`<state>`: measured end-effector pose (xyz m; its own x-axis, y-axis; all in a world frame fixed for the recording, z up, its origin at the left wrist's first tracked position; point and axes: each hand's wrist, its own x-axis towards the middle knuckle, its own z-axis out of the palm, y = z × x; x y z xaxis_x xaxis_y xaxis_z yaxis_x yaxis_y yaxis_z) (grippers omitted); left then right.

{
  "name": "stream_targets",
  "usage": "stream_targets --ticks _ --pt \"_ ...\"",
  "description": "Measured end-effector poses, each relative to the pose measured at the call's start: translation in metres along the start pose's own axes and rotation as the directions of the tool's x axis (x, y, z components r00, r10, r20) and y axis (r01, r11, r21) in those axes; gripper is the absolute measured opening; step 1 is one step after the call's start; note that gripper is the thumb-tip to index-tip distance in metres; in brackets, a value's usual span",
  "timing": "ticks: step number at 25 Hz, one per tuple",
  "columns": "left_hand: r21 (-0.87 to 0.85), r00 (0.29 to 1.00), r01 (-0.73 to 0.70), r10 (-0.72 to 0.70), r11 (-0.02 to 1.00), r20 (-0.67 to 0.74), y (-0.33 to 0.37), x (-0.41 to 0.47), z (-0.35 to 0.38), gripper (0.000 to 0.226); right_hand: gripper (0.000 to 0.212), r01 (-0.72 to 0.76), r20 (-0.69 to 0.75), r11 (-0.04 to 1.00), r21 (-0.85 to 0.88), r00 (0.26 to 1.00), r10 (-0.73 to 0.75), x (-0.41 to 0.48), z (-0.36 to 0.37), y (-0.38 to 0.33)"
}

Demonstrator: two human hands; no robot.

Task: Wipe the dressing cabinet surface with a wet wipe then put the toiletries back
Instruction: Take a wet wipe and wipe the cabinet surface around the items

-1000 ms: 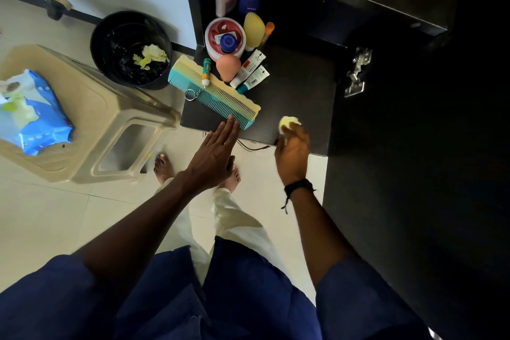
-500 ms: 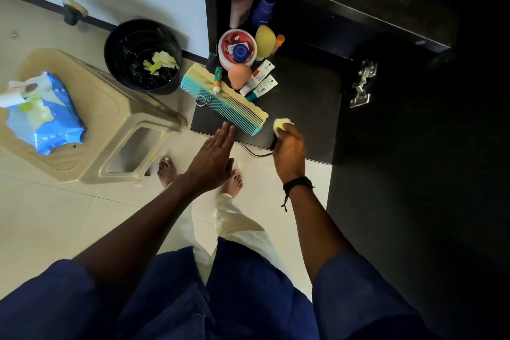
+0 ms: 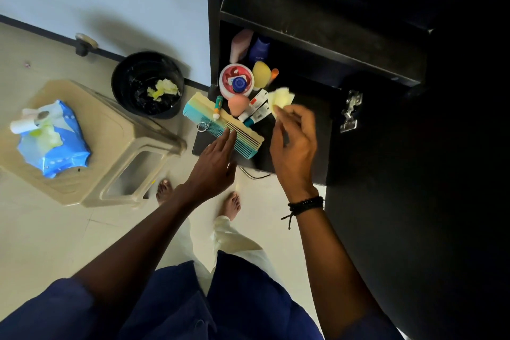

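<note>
My right hand (image 3: pixel 294 146) pinches a pale yellow wet wipe (image 3: pixel 281 99) above the black cabinet surface (image 3: pixel 314 141), next to the toiletries. My left hand (image 3: pixel 214 164) is flat, its fingertips touching the teal and cream comb (image 3: pixel 220 124) at the surface's left front. Behind the comb lie a small green-capped tube (image 3: pixel 217 107), a peach sponge (image 3: pixel 238 107), two white tubes (image 3: pixel 255 110), a red and white tub with a blue cap (image 3: pixel 236 83), a yellow sponge (image 3: pixel 261 71), and pink and blue bottles (image 3: pixel 249 45) at the back.
A black bin (image 3: pixel 147 83) with a used wipe stands on the floor left of the cabinet. A beige stool (image 3: pixel 116 143) carries a blue wet-wipe pack (image 3: pixel 58 143). A metal hinge (image 3: pixel 350 110) sits at the surface's right edge. My bare feet are below.
My right hand has moved with the wipe from the front edge up and back toward the toiletries. My left hand has shifted forward onto the comb.
</note>
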<state>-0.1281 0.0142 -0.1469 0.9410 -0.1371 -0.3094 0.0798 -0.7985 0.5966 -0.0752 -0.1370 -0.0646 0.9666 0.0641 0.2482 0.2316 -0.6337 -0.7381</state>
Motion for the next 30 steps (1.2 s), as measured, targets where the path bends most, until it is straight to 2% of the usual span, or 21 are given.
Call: stream_targets --ticks 2,5,8,12,14,16,18,19,21,23,25,27,30 --pt "-0.009 0.998 -0.031 0.03 0.999 -0.055 0.007 0.006 -0.009 0.072 0.028 0.16 -0.084 0.979 -0.128 0.982 -0.172 0.028 -0.015 -0.02" --pt "-0.029 0.996 -0.016 0.013 0.999 -0.091 0.017 0.015 -0.022 0.069 0.028 0.29 -0.133 0.928 -0.235 0.936 -0.326 0.068 -0.027 -0.035" --pt "-0.064 0.994 0.038 -0.045 0.997 -0.102 0.022 0.025 -0.033 0.069 0.032 0.293 -0.076 0.898 -0.328 0.939 -0.334 0.105 -0.025 -0.025" --pt "-0.068 0.982 0.014 -0.026 0.998 -0.188 0.028 0.036 -0.049 0.066 0.038 0.299 0.045 0.859 -0.416 0.95 -0.309 0.121 -0.022 -0.012" --pt "-0.036 0.969 -0.028 0.019 0.999 -0.248 0.034 0.046 -0.062 0.066 0.038 0.336 0.008 0.844 -0.417 0.931 -0.366 0.113 -0.025 -0.013" --pt "0.047 0.94 -0.084 0.095 0.995 -0.328 0.042 0.06 -0.077 0.065 0.029 0.39 -0.085 0.823 -0.414 0.883 -0.461 0.095 -0.025 -0.013" --pt "0.149 0.92 -0.114 0.161 0.982 -0.357 0.05 0.079 -0.094 0.066 0.024 0.441 -0.048 0.801 -0.405 0.864 -0.5 0.077 -0.018 -0.007" --pt "0.187 0.922 -0.115 0.175 0.975 -0.344 0.054 0.091 -0.101 0.067 0.025 0.436 0.027 0.808 -0.397 0.885 -0.465 0.074 -0.011 -0.002" --pt "0.267 0.948 -0.069 0.146 0.961 -0.283 0.061 0.113 -0.112 0.065 0.029 0.345 0.171 0.857 -0.383 0.938 -0.301 0.084 0.006 0.008" --pt "0.336 0.968 -0.002 0.086 0.942 -0.235 0.067 0.133 -0.118 0.05 0.032 0.213 0.269 0.894 -0.393 0.957 -0.109 0.107 0.019 0.014" --pt "0.419 0.987 0.043 0.027 0.907 -0.158 0.071 0.149 -0.124 0.034 0.031 0.098 0.354 0.896 -0.433 0.933 0.069 0.132 0.028 0.014" --pt "0.469 0.997 0.034 0.0 0.883 -0.072 0.074 0.159 -0.129 0.031 0.033 0.012 0.441 0.878 -0.478 0.868 0.228 0.151 0.034 0.01" --pt "0.408 0.998 0.026 0.002 0.913 -0.068 0.064 0.169 -0.129 0.032 0.035 -0.011 0.52 0.874 -0.486 0.8 0.299 0.165 0.043 0.011"
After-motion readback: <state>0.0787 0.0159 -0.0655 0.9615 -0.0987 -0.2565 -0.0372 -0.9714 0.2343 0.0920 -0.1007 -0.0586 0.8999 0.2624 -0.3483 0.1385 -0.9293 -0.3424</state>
